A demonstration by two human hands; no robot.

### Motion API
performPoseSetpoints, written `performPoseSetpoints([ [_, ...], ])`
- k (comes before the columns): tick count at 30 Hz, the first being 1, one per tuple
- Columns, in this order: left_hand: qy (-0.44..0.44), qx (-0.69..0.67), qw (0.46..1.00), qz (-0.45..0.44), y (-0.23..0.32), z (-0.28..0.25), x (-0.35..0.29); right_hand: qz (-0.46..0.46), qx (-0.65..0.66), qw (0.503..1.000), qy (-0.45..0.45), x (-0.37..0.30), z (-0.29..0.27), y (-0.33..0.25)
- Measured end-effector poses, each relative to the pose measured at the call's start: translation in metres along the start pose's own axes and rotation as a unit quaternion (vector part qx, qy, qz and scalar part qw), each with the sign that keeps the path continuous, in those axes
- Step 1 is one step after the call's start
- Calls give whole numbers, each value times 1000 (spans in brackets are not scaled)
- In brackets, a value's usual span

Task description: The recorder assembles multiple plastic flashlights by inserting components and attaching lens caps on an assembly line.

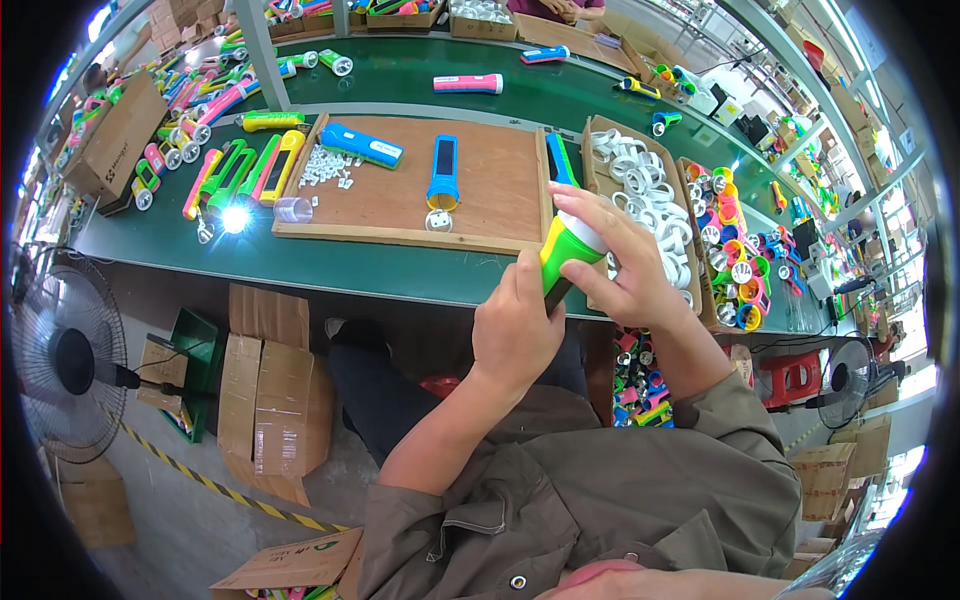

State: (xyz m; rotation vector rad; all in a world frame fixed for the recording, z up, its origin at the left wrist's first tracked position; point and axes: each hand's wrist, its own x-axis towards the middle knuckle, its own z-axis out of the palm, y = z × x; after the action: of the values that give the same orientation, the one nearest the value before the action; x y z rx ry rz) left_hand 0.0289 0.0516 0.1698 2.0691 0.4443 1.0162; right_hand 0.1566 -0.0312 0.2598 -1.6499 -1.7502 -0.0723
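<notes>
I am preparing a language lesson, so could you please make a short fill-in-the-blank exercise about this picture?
1. The left hand grips the held flashlight; its white end is at the ____ hand.
2. The flashlight in the middle of the wooden board is mostly ____.
3. The heaped rings right of the board are ____.
4. A glowing light shines on the board's ____ side.

Missing words: right; blue; white; left.
</notes>
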Motion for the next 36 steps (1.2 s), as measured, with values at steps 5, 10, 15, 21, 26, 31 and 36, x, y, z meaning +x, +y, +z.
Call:
performPoseSetpoints([
  [5,-15,-26,999,-22,2,-1,-3,-9,20,1000,-4,0,5,3],
  [10,-57,-134,989,-16,5,-8,-1,8,60,998,30,-3,9,6],
  [15,-249,-327,894,-180,14,-39,13,6,155,988,16,-5,5,15],
  [21,-220,-314,911,-154,7,-29,6,5,109,994,18,-4,5,5],
  [26,-31,-44,998,-20,-14,-4,5,-7,-34,999,36,4,9,-3],
  [31,-83,-182,980,11,-13,-13,4,154,312,935,-75,1,-26,3],
  [36,-186,-261,947,35,-6,-14,5,20,441,895,-63,17,-10,6],
])
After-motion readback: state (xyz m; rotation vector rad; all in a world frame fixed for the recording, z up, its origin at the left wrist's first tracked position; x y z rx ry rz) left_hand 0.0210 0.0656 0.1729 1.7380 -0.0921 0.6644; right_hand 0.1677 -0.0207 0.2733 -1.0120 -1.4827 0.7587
